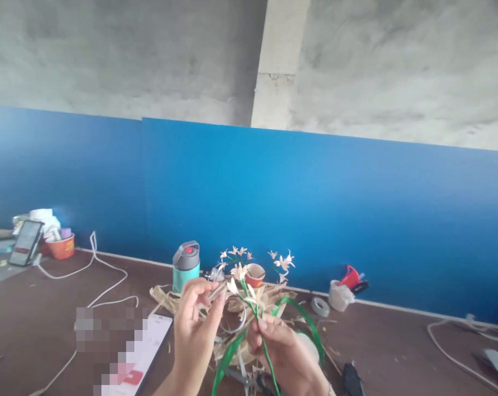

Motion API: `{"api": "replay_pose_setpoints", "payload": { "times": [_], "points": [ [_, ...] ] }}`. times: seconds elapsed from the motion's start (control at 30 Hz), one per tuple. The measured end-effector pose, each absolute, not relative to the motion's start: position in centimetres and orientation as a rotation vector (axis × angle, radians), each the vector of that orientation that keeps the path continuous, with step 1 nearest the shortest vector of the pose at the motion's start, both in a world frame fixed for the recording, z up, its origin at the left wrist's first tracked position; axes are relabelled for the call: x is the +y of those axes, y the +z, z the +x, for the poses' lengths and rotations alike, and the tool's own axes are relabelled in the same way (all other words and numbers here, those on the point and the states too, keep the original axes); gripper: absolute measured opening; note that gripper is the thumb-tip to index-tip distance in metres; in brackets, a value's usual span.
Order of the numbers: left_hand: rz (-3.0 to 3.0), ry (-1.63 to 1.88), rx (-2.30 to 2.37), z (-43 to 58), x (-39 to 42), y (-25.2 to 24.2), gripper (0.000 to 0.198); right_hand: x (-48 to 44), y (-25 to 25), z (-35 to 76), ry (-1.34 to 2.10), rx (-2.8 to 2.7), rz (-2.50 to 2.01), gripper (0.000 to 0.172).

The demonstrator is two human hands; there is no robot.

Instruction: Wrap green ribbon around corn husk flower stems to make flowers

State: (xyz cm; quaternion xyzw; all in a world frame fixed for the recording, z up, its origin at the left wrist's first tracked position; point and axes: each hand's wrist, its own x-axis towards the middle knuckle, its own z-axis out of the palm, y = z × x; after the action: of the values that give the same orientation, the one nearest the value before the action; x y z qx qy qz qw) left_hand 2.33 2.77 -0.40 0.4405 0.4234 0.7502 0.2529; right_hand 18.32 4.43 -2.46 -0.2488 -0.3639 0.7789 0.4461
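Note:
Green stems topped with cream flowers are pinched between the thumb and fingers of my right hand. My left hand is raised just left of the flowers, its thumb and fingers apart with nothing between them. More small cream flowers stand behind, near an orange-and-white cup. Dried husk pieces lie spread under and behind the hands. A green ribbon-like strip curves around my right hand. Scissors lie below, partly hidden.
A teal bottle stands behind my left hand, and a phone lies at its left. Tape and a white container sit at the right. White cables cross the left side. A blue partition borders the table's back.

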Motion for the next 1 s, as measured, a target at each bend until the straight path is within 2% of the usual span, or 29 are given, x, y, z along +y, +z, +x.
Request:
{"api": "replay_pose_setpoints", "payload": {
  "times": [0.1,0.27,0.33,0.5,0.6,0.7,0.83,0.93,1.0],
  "points": [
    [1.005,1.922,1.066,1.6,3.1,0.2,0.036,4.6,-2.9,18.4,1.989,-0.911,-0.560,0.018],
    [0.881,1.412,0.729,0.3,3.7,1.1,0.043,4.7,-3.2,18.2,2.048,-0.934,-0.568,0.018],
    [0.926,1.334,0.687,0.1,3.7,1.3,0.040,4.7,-3.2,18.0,2.046,-0.942,-0.581,0.019],
    [1.044,1.296,0.681,0.4,3.6,1.2,0.015,4.6,-3.3,17.7,1.989,-1.032,-0.601,0.022],
    [0.998,1.306,0.720,0.6,3.7,0.7,0.011,4.4,-3.1,17.7,1.949,-1.091,-0.650,0.021],
    [0.975,1.355,0.825,0.6,3.9,0.4,0.012,4.2,-2.4,18.2,1.820,-1.257,-0.789,0.025],
    [0.993,1.411,0.902,0.6,3.9,0.6,0.013,4.3,-0.9,19.7,1.383,-1.545,-1.120,0.034],
    [1.030,1.330,0.837,0.7,3.6,0.7,0.013,4.0,-0.2,20.3,1.103,-1.396,-1.194,0.034],
    [1.009,1.213,0.742,1.0,3.4,0.6,0.013,3.6,-0.1,20.0,1.130,-1.254,-1.126,0.029]
  ]
}}
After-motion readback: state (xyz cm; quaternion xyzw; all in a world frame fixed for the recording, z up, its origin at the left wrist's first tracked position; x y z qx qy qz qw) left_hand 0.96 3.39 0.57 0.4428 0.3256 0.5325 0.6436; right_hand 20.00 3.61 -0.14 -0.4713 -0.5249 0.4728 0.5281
